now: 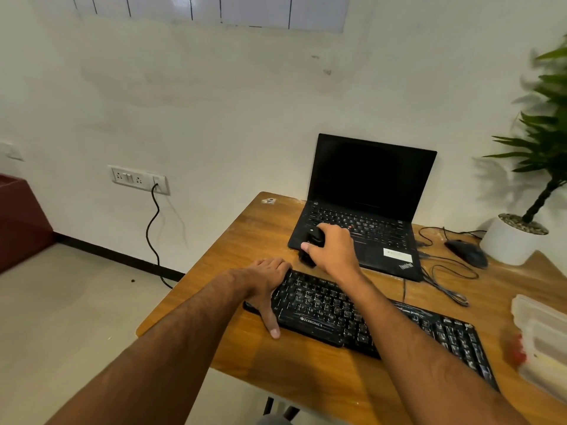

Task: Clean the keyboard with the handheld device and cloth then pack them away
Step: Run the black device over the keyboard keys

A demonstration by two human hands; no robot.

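Handheld device [312,244]: small, black, rounded body; held above the far left corner of the keyboard, in front of the laptop [362,207]. Judged light and rigid, smooth-cased and possibly slippery.
Right hand [333,248]: fingers and thumb curled round the device from above; a firm wrap round its middle is judged the best hold.
Keyboard [368,320]: black, long and flat, lying slantwise on the wooden table [245,246]. Judged stiff and light, so liable to slide when worked on; keycaps judged delicate.
Left hand [267,289]: laid flat over the keyboard's left end, fingers straight, thumb along the near edge; bracing judged.
Cloth: not identified in view.
Plastic boxes [543,335]: stacked at the table's right edge, blurred; possibly for packing, cannot be told.
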